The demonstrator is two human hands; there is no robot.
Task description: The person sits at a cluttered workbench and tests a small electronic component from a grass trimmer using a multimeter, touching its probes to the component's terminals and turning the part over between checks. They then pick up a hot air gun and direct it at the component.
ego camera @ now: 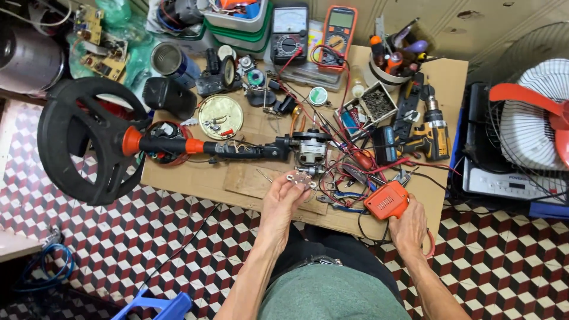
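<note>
Your left hand point(283, 195) was over the front edge of the bench point(195, 178), w/ its grip pinching a small shiny metal part point(300, 178). That part sat just below the motor point(310, 148) in the middle of the bench. Your right hand point(409, 225) was at the bench's front right corner, its grip pressed around an orange tool point(386, 200). A black cord ran off the tool & down past the edge.

A long black & orange rod point(195, 146) lay across the bench from the motor to a black ring point(89, 139) hanging off the left side. Red & black wires point(349, 172) were piled between your hands. A yellow drill point(430, 136) lay on the right, near a box of screws point(377, 104). 2 meters point(311, 32) stood at the back. A fan point(533, 106) was off to the right.
</note>
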